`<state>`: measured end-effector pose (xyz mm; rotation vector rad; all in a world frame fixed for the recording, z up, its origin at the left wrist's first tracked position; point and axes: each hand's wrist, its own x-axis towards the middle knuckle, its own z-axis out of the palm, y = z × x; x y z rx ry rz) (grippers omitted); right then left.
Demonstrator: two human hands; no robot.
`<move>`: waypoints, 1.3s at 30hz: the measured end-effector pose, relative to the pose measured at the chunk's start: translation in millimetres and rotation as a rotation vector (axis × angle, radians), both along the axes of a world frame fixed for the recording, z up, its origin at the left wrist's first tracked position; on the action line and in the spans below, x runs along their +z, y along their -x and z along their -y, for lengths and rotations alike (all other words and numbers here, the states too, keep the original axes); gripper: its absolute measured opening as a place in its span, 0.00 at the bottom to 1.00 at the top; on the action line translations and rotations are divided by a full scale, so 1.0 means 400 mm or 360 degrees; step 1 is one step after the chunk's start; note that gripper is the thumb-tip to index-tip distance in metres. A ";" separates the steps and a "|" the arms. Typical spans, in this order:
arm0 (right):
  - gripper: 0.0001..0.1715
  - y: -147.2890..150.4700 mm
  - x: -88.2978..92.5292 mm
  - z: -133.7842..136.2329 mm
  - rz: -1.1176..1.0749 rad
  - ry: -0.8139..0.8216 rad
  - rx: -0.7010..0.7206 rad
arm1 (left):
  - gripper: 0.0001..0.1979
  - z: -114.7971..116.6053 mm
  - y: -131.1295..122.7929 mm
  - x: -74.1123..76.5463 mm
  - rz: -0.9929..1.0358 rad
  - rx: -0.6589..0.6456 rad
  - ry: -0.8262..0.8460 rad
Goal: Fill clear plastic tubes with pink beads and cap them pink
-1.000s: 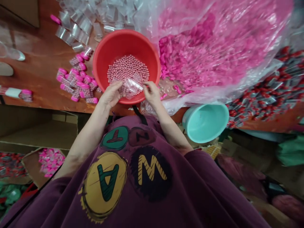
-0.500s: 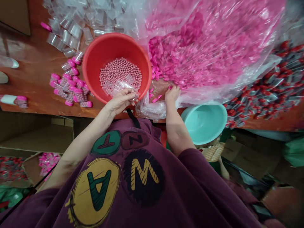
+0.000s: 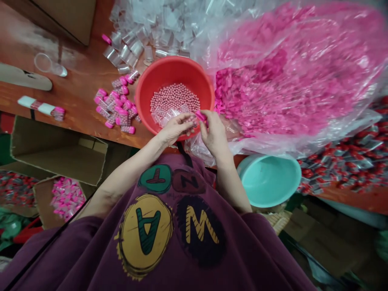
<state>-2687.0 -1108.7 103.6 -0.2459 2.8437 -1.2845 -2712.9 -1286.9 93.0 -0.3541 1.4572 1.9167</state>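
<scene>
Over the near rim of a red bowl, my left hand pinches a small clear container with pink beads in it. My right hand holds a pink cap between thumb and finger, close beside that container. Pink beads lie in the bowl, with several clear containers at its near side. To the right, a plastic sheet or bag bears a large heap of pink caps. Left of the bowl is a pile of filled, pink-capped containers.
Empty clear containers lie behind the bowl. A turquoise basin stands at the table's front edge, near my right forearm. Red-and-clear items are heaped at the right. Below left are open cardboard boxes.
My right hand has left the pink heap and come beside my left hand, now with a pink cap in its fingers. The whole view has shifted, so the table things appear further right.
</scene>
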 end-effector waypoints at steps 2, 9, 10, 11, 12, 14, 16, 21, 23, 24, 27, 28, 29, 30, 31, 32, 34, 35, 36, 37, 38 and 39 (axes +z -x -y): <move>0.21 -0.005 0.017 0.004 -0.0029 -0.0063 0.0106 | 0.16 0.005 0.001 0.005 0.0010 0.0072 -0.0086; 0.16 -0.013 -0.002 0.025 -0.0078 0.0440 -0.0195 | 0.15 0.015 -0.006 0.019 0.0088 0.0233 -0.0362; 0.16 -0.013 -0.001 0.030 -0.0052 0.0480 -0.0250 | 0.15 0.013 -0.009 0.022 0.0103 0.0244 -0.0380; 0.16 -0.012 0.002 0.034 -0.0045 0.0488 -0.0288 | 0.15 0.012 -0.011 0.025 0.0111 0.0258 -0.0398; 0.16 -0.012 0.007 0.038 -0.0060 0.0468 -0.0309 | 0.16 0.010 -0.013 0.028 0.0112 0.0276 -0.0416; 0.15 -0.011 0.020 0.042 -0.0135 0.0393 -0.0307 | 0.15 0.006 -0.016 0.032 0.0097 0.0316 -0.0447; 0.14 -0.011 0.033 0.042 -0.0203 0.0329 -0.0270 | 0.15 0.005 -0.019 0.033 0.0090 0.0344 -0.0466; 0.16 -0.011 0.048 0.029 -0.0151 0.0268 -0.0151 | 0.12 0.008 -0.028 0.028 0.0165 0.0343 -0.0435; 0.16 -0.011 0.048 0.025 -0.0136 0.0287 -0.0125 | 0.10 0.007 -0.031 0.028 0.0165 0.0358 -0.0399; 0.16 -0.009 0.046 0.024 -0.0132 0.0303 -0.0115 | 0.09 0.006 -0.031 0.030 0.0147 0.0360 -0.0375; 0.16 -0.001 0.034 0.030 -0.0140 0.0379 -0.0122 | 0.08 0.001 -0.026 0.041 0.0033 0.0360 -0.0290; 0.16 0.002 0.028 0.036 -0.0147 0.0405 -0.0144 | 0.07 -0.002 -0.024 0.045 -0.0007 0.0374 -0.0267; 0.16 0.005 0.022 0.043 -0.0155 0.0431 -0.0173 | 0.07 -0.004 -0.022 0.049 -0.0037 0.0403 -0.0246; 0.16 0.006 0.017 0.052 -0.0169 0.0458 -0.0206 | 0.06 -0.006 -0.021 0.052 -0.0050 0.0440 -0.0232; 0.17 0.007 0.015 0.062 -0.0186 0.0487 -0.0239 | 0.06 -0.008 -0.021 0.053 -0.0042 0.0477 -0.0230; 0.17 0.006 0.015 0.071 -0.0199 0.0516 -0.0261 | 0.06 -0.008 -0.021 0.054 -0.0018 0.0507 -0.0243; 0.18 0.001 0.025 0.086 -0.0198 0.0557 -0.0246 | 0.05 -0.004 -0.022 0.052 0.0048 0.0538 -0.0321; 0.18 -0.003 0.033 0.089 -0.0178 0.0562 -0.0206 | 0.05 0.001 -0.022 0.050 0.0066 0.0540 -0.0379; 0.19 -0.007 0.041 0.088 -0.0142 0.0564 -0.0150 | 0.05 0.008 -0.021 0.047 0.0066 0.0536 -0.0436; 0.20 -0.010 0.048 0.084 -0.0096 0.0575 -0.0096 | 0.06 0.017 -0.019 0.045 0.0049 0.0523 -0.0480; 0.22 -0.013 0.053 0.077 -0.0046 0.0609 -0.0059 | 0.07 0.028 -0.017 0.043 0.0023 0.0502 -0.0504; 0.24 -0.013 0.054 0.067 0.0001 0.0664 -0.0050 | 0.09 0.039 -0.015 0.040 -0.0004 0.0473 -0.0503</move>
